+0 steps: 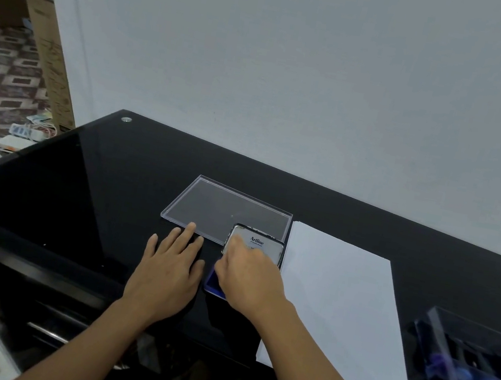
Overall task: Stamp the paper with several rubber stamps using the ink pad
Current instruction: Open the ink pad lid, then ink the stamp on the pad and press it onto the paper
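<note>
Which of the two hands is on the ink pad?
The right hand, gripping the ink pad's lid; the left hand only lies flat on the black table beside it.

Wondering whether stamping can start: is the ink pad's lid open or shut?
Open. The lid stands tilted up, held by the right hand, and the blue ink pad shows below it.
</note>
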The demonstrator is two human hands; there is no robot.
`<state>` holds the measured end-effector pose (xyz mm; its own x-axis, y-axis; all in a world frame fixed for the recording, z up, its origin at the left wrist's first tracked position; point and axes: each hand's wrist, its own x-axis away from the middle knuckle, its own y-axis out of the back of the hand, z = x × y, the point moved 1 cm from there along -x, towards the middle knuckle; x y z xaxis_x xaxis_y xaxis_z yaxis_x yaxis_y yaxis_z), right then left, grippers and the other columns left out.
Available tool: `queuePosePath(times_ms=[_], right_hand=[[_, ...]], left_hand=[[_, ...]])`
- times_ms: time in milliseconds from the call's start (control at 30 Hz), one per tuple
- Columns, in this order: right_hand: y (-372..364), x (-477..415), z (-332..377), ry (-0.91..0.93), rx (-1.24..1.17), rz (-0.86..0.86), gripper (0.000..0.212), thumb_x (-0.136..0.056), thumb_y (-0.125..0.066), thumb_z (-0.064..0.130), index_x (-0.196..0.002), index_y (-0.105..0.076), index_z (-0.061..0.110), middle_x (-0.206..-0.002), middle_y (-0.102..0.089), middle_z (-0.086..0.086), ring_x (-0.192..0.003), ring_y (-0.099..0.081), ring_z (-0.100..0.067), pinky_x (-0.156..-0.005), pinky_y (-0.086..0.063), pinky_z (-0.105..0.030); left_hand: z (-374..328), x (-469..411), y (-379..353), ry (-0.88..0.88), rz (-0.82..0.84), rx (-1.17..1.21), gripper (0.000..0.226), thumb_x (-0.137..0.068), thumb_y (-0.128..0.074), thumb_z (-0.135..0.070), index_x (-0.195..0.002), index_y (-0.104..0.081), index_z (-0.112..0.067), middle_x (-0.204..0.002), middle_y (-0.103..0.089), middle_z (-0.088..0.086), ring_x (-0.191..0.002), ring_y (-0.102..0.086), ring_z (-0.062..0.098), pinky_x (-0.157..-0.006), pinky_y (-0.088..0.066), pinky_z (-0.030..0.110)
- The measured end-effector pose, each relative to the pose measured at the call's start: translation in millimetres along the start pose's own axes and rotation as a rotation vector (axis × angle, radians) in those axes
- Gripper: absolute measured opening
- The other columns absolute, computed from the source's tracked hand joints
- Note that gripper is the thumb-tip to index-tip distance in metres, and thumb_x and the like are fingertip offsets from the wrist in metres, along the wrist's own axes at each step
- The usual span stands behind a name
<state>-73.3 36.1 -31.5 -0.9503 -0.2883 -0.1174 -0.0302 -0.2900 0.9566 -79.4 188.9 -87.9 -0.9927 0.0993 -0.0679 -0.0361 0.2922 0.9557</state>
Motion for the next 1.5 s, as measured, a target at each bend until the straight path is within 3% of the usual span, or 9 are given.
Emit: queuePosePath(times_ms=[200,333,500,700,867,1133,1233,1367,1500], right_hand=[[1,2,0,0.005,0.007,0.004,0.012,-0.102,-0.044,0.028,-0.097,-0.038,0.019,-0.094,-0.065,-0.011,-0.071,-0.049,-0.024,-0.062,-0.038,-0.033],[1,-1,-1,-0.002,0.000,0.015,0.013,-0.102,-0.044,0.027,-0.094,-0.038,0.018,-0.082,-0.055,-0.006,-0.069,-0.049,-0.025,-0.061,-0.038,-0.034],[18,-2,-7,-0.019,-0.166,-0.056,0.017,-0.103,-0.040,0.030,-0.092,-0.041,0.018,-0.074,-0.057,0.001,-0.064,-0.053,-0.018,-0.052,-0.037,-0.033],[69,-28,-49,-0.146,-0.246,-0.150,0.017,-0.097,-0.044,0.030,-0.087,-0.051,0.018,-0.080,-0.061,0.000,-0.070,-0.054,-0.018,-0.061,-0.040,-0.035],[100,-50,-97,-0.243,-0.255,-0.133,0.018,-0.096,-0.047,0.029,-0.085,-0.055,0.017,-0.084,-0.063,0.000,-0.075,-0.058,-0.019,-0.065,-0.047,-0.034],[99,-80,-148,-0.330,-0.264,-0.036,0.023,-0.095,-0.046,0.028,-0.088,-0.056,0.008,-0.091,-0.067,-0.009,-0.072,-0.055,-0.021,-0.063,-0.043,-0.033],[88,-86,-157,-0.343,-0.229,0.025,0.023,-0.097,-0.044,0.028,-0.092,-0.057,0.010,-0.089,-0.064,-0.006,-0.074,-0.056,-0.021,-0.062,-0.043,-0.033],[70,-95,-169,-0.342,-0.187,0.073,0.021,-0.097,-0.044,0.028,-0.090,-0.055,0.012,-0.087,-0.062,-0.005,-0.075,-0.057,-0.024,-0.062,-0.044,-0.034],[61,-100,-175,-0.331,-0.151,0.092,0.020,-0.098,-0.043,0.028,-0.089,-0.052,0.013,-0.087,-0.061,-0.006,-0.070,-0.052,-0.021,-0.062,-0.042,-0.034]], left_hand=[[-2,-2,4,0.023,-0.011,0.065,0.053,-0.106,-0.032,-0.040,-0.156,-0.028,-0.022,-0.168,-0.003,-0.004,-0.154,-0.004,0.017,-0.123,-0.004,0.045],[-5,-7,12,0.050,-0.050,0.109,0.045,-0.103,-0.044,-0.034,-0.146,-0.045,-0.023,-0.165,-0.022,-0.003,-0.151,-0.020,0.019,-0.121,-0.017,0.046],[-18,-23,32,0.080,-0.120,0.239,0.038,-0.101,-0.048,-0.027,-0.138,-0.054,-0.019,-0.156,-0.038,-0.002,-0.144,-0.030,0.021,-0.113,-0.031,0.046],[-57,-73,53,-0.084,-0.082,0.366,0.041,-0.102,-0.046,-0.027,-0.140,-0.053,-0.014,-0.149,-0.048,0.002,-0.138,-0.039,0.019,-0.112,-0.031,0.033],[-90,-119,57,-0.212,0.023,0.365,0.043,-0.102,-0.048,-0.027,-0.141,-0.052,-0.008,-0.145,-0.052,0.008,-0.134,-0.047,0.020,-0.108,-0.035,0.028],[-117,-180,38,-0.188,0.177,0.237,0.042,-0.102,-0.045,-0.025,-0.140,-0.052,-0.011,-0.143,-0.054,0.004,-0.131,-0.049,0.022,-0.103,-0.039,0.032],[-119,-194,26,-0.186,0.205,0.204,0.029,-0.100,-0.046,-0.025,-0.123,-0.059,-0.012,-0.127,-0.059,0.005,-0.122,-0.053,0.021,-0.100,-0.042,0.034],[-121,-204,11,-0.184,0.228,0.161,0.047,-0.101,-0.047,-0.030,-0.145,-0.048,-0.015,-0.148,-0.049,0.005,-0.136,-0.045,0.025,-0.112,-0.039,0.043],[-123,-209,2,-0.156,0.276,0.098,0.051,-0.101,-0.048,-0.039,-0.149,-0.043,-0.023,-0.153,-0.045,0.001,-0.140,-0.039,0.027,-0.117,-0.028,0.054]])
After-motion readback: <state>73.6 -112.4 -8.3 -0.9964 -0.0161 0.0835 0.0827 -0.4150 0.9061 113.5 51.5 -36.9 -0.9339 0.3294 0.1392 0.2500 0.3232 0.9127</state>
